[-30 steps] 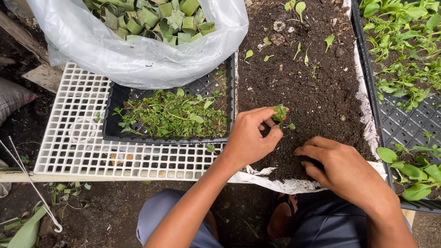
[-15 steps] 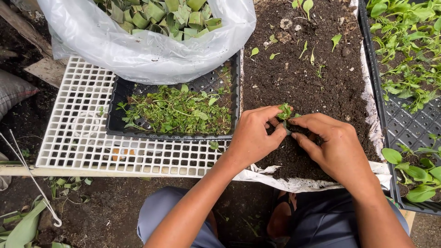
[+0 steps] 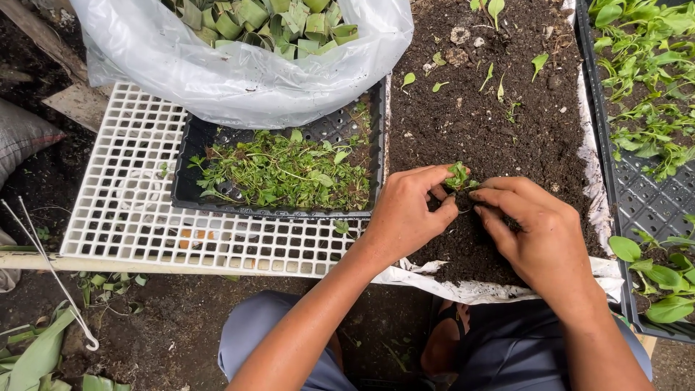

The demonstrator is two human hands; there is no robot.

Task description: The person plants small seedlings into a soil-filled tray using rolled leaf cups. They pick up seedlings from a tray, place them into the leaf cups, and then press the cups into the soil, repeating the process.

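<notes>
Now seedling [image 3: 457, 176] sits pinched between left fingertips [image 3: 443, 174].

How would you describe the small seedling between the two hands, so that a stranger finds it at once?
Start at the wide bed of dark soil right of the white grid tray. At its near edge the left hand and right hand meet. The seedling sits at their fingertips; unlike the sprouts standing alone farther up the bed, it is pinched by fingers.
</notes>
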